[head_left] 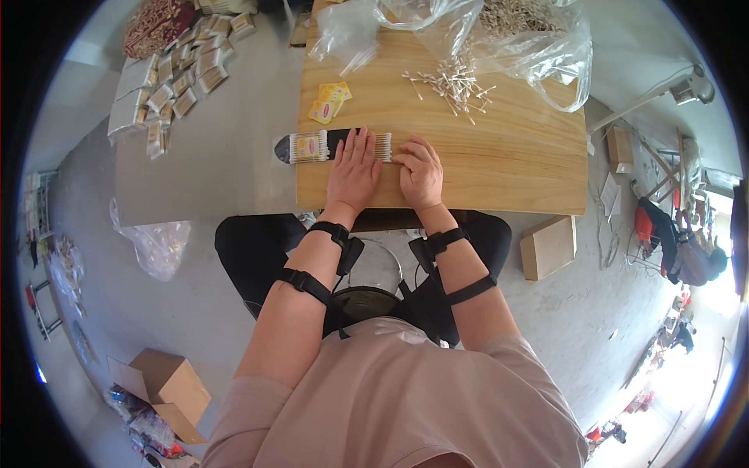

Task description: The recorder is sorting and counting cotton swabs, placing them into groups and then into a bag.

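White-tipped cotton swabs (383, 147) lie side by side on a black board (335, 140), just above the centre of the frame. The left hand (355, 168) is laid flat over them, its fingers extended and closed around nothing, so the row shows only past its right edge. The right hand (422, 173) sits just beside the row's right end, fingers curled (whether they pinch a swab, I cannot tell). Left of the left hand, a swab bundle with a yellow card (309, 146) rests on the same board. Yellow cards (331, 102) lie above it, and a loose swab pile (460, 86) spreads toward the upper right on the wooden tabletop (507, 160).
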Demonstrator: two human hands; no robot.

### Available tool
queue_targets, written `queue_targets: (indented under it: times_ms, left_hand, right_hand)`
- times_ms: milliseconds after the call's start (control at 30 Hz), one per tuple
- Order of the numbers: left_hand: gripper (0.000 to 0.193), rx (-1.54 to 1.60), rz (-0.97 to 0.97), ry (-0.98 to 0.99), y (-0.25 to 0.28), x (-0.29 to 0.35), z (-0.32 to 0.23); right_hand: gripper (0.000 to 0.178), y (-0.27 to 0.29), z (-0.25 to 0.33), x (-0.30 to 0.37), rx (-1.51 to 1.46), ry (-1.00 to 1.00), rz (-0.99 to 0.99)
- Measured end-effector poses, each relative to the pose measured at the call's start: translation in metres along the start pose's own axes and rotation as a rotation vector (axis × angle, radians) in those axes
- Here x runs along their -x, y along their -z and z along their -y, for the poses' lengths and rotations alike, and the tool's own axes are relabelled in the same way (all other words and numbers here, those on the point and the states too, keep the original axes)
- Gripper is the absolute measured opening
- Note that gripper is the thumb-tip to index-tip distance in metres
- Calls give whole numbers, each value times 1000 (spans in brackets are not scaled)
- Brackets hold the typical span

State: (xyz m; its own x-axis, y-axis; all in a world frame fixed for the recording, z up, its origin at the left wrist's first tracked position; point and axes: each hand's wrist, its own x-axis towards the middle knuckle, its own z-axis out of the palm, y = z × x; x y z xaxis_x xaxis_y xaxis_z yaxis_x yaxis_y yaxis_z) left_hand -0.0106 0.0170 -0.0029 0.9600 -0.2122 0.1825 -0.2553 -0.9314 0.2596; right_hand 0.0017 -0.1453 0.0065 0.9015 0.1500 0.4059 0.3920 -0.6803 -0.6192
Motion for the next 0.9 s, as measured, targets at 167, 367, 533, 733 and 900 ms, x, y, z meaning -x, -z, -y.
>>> queue_targets:
  times_ms: [167, 367, 533, 733, 900]
  left_hand:
    - [55, 6, -5, 4, 2, 1, 0]
    - [55, 5, -5, 6, 0, 0, 0]
    - [55, 15, 11, 15, 2, 0, -1]
    - [55, 8, 11, 10, 1, 0, 0]
    - [56, 13, 15, 10, 0, 0, 0]
  right_hand:
    - [17, -1, 3, -1, 16, 5, 1]
    - [20, -1, 0, -1, 9, 16, 9]
    - [21, 0, 3, -3, 37, 10, 11]
    - [24, -1, 4, -3, 57, -1, 33]
    - [26, -1, 4, -4, 81, 0, 28]
